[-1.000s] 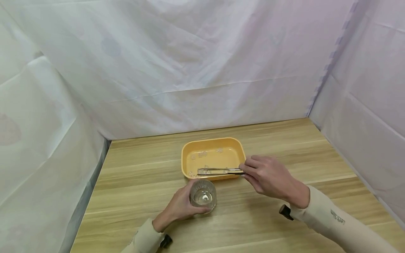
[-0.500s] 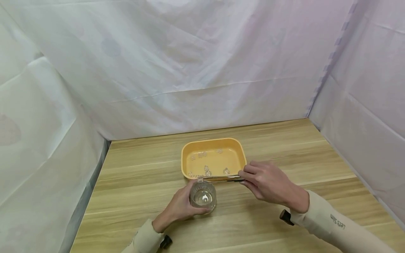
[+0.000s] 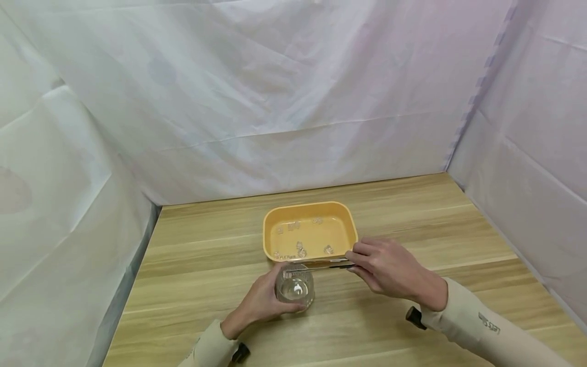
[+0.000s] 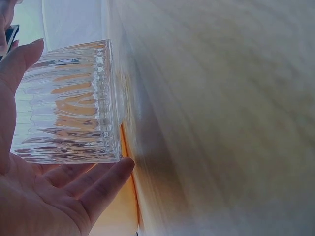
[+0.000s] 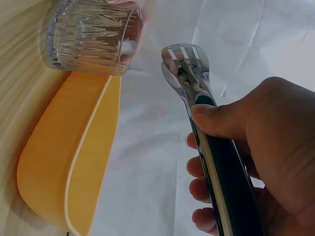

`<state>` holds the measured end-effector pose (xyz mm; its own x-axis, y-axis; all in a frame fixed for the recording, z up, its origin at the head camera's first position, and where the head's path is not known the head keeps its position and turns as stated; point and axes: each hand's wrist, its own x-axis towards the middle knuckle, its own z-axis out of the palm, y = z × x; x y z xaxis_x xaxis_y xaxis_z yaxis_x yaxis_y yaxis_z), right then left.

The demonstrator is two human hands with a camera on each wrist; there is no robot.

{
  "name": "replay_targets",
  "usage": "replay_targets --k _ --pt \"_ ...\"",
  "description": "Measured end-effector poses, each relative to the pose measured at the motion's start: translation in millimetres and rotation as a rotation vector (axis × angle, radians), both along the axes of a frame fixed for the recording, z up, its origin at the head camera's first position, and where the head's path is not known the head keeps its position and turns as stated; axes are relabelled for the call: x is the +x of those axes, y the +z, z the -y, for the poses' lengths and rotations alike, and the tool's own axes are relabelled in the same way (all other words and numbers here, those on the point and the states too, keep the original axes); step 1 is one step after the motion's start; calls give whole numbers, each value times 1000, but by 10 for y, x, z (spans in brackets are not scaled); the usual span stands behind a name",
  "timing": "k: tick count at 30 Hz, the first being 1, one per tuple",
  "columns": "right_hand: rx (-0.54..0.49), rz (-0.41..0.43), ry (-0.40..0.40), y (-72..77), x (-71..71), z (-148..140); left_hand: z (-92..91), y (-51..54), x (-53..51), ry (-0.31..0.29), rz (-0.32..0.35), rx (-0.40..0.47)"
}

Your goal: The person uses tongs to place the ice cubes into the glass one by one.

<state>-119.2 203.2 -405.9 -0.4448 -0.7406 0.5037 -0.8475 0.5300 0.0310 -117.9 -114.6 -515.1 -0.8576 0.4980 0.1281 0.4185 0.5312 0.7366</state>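
My left hand (image 3: 258, 298) grips a clear ribbed drinking glass (image 3: 295, 289), thumb on the near side and fingers round the far side. In the left wrist view the glass (image 4: 69, 108) lies between thumb and fingers. My right hand (image 3: 390, 266) holds metal serving tongs with black handles (image 5: 226, 167), their ends over the glass's far rim. The tongs' ends stand slightly apart in the right wrist view, with no cube seen between them. A pale blocky shape (image 5: 127, 46) shows just inside the glass mouth there.
Just beyond the glass, a yellow rectangular tub (image 3: 308, 208) holds several small clear cubes (image 3: 301, 252). It stands on a wood-grain table (image 3: 206, 239). White cloth (image 3: 275, 102) hangs behind and on both sides.
The tongs have come from over the tub toward me to the glass's rim. Their ends have spread, and the clear cube between them no longer shows there. The left hand and glass stay put.
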Motion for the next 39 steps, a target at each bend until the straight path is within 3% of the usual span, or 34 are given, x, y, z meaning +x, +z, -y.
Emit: replay_targets --k 23,31,39 --pt "-13 -3 -34 -10 -77 -79 -1 3 7 -7 14 23" --pt "8 30 -79 -20 -151 -135 6 -7 13 -23 21 47" --pt "-4 -6 -123 -49 -285 -176 6 -4 16 -25 10 39"
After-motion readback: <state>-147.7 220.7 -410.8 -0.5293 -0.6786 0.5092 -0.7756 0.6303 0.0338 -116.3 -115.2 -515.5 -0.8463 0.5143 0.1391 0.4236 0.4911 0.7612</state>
